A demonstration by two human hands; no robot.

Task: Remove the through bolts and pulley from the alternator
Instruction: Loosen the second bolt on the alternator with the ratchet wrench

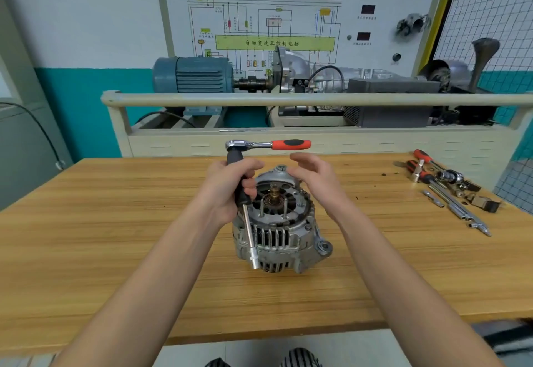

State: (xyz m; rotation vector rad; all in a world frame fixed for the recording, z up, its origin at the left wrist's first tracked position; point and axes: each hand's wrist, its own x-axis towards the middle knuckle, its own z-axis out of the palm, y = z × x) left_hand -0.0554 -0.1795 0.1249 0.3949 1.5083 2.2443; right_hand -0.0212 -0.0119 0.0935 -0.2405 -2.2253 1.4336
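The fingers of the left hand (230,190) are curled round the black grip of a long nut driver (247,231), whose socket tip is set low on the near left flank of the alternator (281,228) at the frame's centre. A red-handled ratchet (268,144) is fitted on the driver's top. The right hand (314,178) is held open, fingers relaxed, just above the housing and apart from it. For this bolt, the shaft should be kept in line with the bolt and the housing steadied before the ratchet is swung. Spare tools (450,190) lie on the wooden table (115,237), right of centre.
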